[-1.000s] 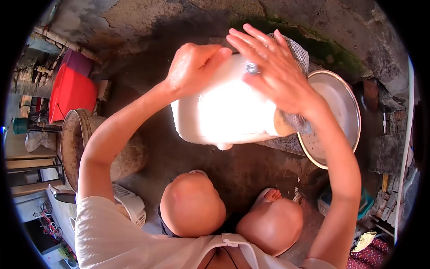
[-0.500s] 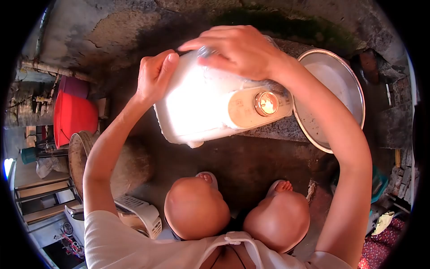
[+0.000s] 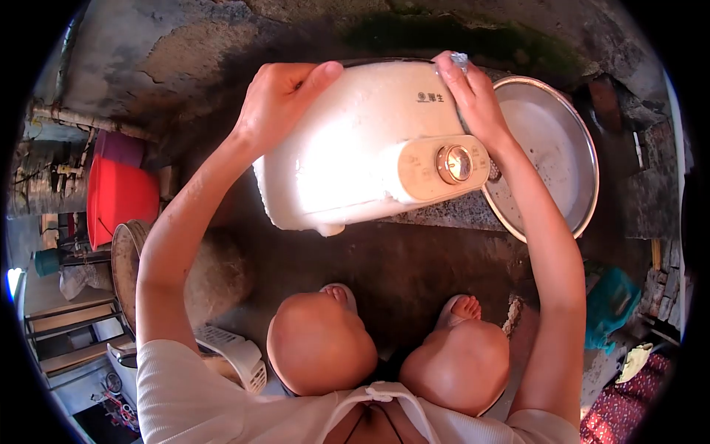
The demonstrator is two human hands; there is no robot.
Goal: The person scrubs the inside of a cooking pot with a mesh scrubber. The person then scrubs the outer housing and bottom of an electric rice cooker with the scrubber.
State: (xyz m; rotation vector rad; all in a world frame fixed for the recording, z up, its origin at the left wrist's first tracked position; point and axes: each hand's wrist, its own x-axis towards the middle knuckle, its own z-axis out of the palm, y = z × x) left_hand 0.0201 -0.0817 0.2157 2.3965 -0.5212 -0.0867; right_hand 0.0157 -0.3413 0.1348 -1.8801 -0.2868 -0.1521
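A white electric appliance [image 3: 347, 140] leans tilted before me, its surface glossy and wet. Its lower right carries a beige panel with a shiny round dial [image 3: 454, 163], and dark characters show near the top right. My left hand [image 3: 279, 100] is closed over the upper left edge, thumb on the face and the other fingers mostly hidden behind. At the upper right edge is my right hand [image 3: 473, 96], with a small shiny silvery scrubber [image 3: 460, 61] pinched at its fingertips. The right hand's underside is against the rim or close to it; contact is hard to tell.
A wide metal basin [image 3: 551, 155] with cloudy liquid stands right of the appliance, by a stone slab [image 3: 444, 212]. A red bucket [image 3: 122, 196] and a round wooden-looking container [image 3: 127, 259] are at left. A teal plastic item [image 3: 612, 307] lies at lower right.
My right hand has moved from across the appliance's upper face to its right edge, uncovering the characters. My left hand has shifted right along the edge. The appliance and dial have turned slightly.
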